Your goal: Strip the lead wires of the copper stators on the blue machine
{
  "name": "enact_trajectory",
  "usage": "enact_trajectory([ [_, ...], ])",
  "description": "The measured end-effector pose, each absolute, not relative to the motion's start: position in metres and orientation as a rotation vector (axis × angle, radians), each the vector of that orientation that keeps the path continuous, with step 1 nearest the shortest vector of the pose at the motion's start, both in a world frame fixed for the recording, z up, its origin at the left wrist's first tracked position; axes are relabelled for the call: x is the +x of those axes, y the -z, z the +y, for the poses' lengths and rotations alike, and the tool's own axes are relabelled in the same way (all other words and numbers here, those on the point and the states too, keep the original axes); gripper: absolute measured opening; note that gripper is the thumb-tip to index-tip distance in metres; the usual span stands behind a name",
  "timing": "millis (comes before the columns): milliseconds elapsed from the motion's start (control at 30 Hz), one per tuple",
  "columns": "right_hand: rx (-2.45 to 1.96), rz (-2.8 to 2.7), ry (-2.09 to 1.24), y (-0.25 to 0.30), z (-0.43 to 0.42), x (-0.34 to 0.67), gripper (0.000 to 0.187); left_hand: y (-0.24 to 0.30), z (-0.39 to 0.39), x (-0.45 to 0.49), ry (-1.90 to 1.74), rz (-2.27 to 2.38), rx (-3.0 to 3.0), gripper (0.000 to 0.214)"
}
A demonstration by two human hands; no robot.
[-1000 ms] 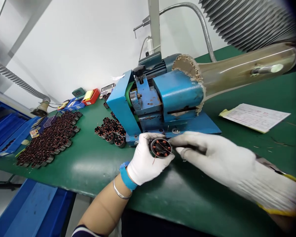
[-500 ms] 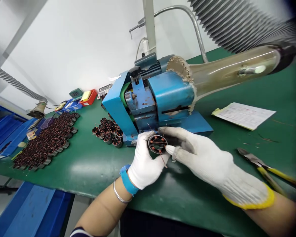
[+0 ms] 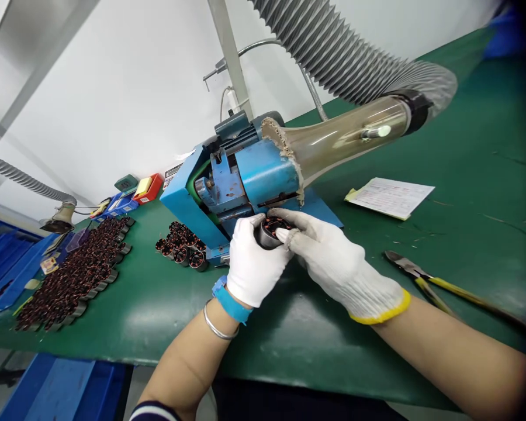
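A small motor stator (image 3: 269, 231) with copper windings in a dark metal ring sits tilted in my hands, just in front of the blue machine. My left hand (image 3: 256, 261), in a white glove, grips its side. My right hand (image 3: 333, 257), in a white knit glove with a yellow cuff, presses its fingertips against the stator's rim from the right. The gloves hide most of the ring. Yellow-handled diagonal cutters (image 3: 414, 275) lie on the green bench mat (image 3: 298, 345) to the right of my right hand, not touching it.
The blue machine (image 3: 245, 175) has a clear flared suction hose (image 3: 346, 134) at its right. Left of it stand a cluster of wound stators (image 3: 179, 245) and a large rows-deep batch (image 3: 72, 272). A paper sheet (image 3: 390, 197) lies right. Blue bins (image 3: 13, 269) stand beyond the bench's left.
The whole scene has shifted left and the view has turned. The stator has tilted from facing me to showing its side, and my hands have closed in around it.
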State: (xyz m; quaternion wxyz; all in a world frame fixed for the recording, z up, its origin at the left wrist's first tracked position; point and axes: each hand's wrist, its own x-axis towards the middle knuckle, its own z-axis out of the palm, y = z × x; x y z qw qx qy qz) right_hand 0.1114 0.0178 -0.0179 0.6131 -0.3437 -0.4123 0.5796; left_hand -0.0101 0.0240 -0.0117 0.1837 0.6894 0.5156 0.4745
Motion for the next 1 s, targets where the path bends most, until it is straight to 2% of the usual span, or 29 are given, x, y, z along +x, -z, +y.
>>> enact_trajectory([
  [300, -0.647, -0.878, -1.364, 0.026, 0.023, 0.111, 0.04, -0.004, 0.026, -0.001, -1.32, 1.517, 1.926, 0.042],
  [1000, -0.895, -0.962, -1.304, 0.022, 0.016, 0.109, 0.044, -0.004, 0.023, -0.005, -1.285, 1.519, 1.877, 0.04],
])
